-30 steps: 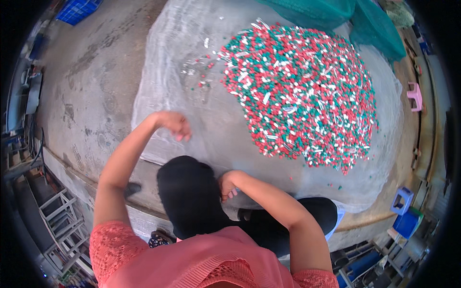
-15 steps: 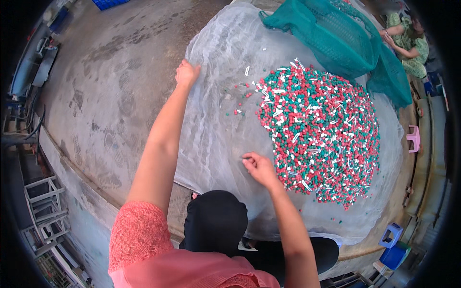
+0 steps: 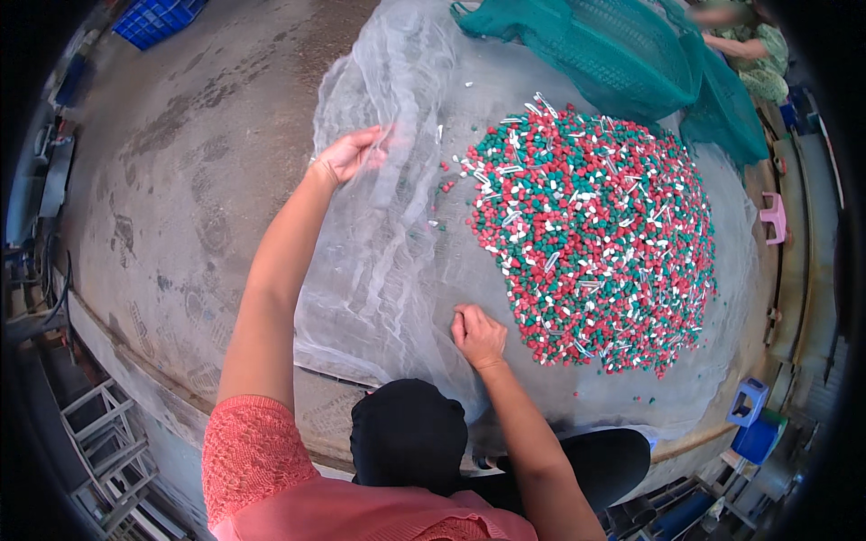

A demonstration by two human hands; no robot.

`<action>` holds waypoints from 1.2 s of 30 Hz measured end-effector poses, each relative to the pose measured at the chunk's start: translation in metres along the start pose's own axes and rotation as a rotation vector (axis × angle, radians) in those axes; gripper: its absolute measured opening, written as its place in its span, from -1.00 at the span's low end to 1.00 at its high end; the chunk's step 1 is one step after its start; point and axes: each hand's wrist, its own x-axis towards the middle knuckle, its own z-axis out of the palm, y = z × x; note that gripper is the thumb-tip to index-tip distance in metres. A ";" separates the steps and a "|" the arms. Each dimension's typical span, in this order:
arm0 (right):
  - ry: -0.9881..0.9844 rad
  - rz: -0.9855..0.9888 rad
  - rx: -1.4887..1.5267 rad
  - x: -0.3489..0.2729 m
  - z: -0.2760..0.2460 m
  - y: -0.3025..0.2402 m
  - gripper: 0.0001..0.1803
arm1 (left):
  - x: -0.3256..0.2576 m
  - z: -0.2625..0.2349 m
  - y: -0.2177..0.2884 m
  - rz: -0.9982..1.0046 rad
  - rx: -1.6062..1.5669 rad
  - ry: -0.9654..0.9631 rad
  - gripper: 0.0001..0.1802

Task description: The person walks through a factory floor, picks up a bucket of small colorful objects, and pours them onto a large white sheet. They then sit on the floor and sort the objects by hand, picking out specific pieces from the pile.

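A sheer white mesh sheet [image 3: 361, 261] lies gathered into long folds on its left side. Many small red, green and white pieces [image 3: 595, 243], with white clip-like strips among them, form a wide pile on it. My left hand [image 3: 347, 155] is at the sheet's left edge, its fingers stretched out and partly veiled by the sheer mesh. Left of the pile, my right hand [image 3: 480, 335] rests low on the sheet with curled fingers; their tips are hidden, so I cannot tell what they hold.
Green net bags [image 3: 595, 54] lie along the pile's far side. A person in patterned clothes [image 3: 762, 59] sits at far right. A pink stool [image 3: 773, 218], a blue stool [image 3: 747, 401] and a blue bin [image 3: 756, 440] stand at right. A blue crate [image 3: 158, 20] sits far left.
The mesh's left part has been lifted and bunched into folds toward the pile. My left hand's fingers have straightened under the sheer mesh. My right hand's fingers have curled downward.
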 end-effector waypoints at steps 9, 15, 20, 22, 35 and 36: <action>0.008 -0.002 0.010 0.000 -0.003 0.005 -0.90 | 0.058 0.061 -0.042 0.302 -0.416 0.391 -0.50; 0.016 -0.018 0.056 0.003 -0.002 0.006 -0.94 | 0.074 -0.001 -0.026 -0.101 -0.336 -0.197 -0.49; 0.033 -0.013 0.049 0.001 -0.004 0.007 -0.93 | 0.070 0.069 -0.003 -0.158 0.621 0.114 -0.57; 0.021 -0.015 0.053 0.001 -0.004 0.007 -0.92 | 0.068 0.076 -0.004 -0.070 0.847 0.146 -0.59; -0.007 -0.008 0.060 -0.001 -0.002 0.012 -0.88 | 0.089 0.026 -0.044 0.209 1.629 0.501 -0.61; -0.009 -0.012 0.057 -0.001 -0.002 0.012 -0.88 | 0.090 0.018 -0.043 0.197 1.627 0.499 -0.61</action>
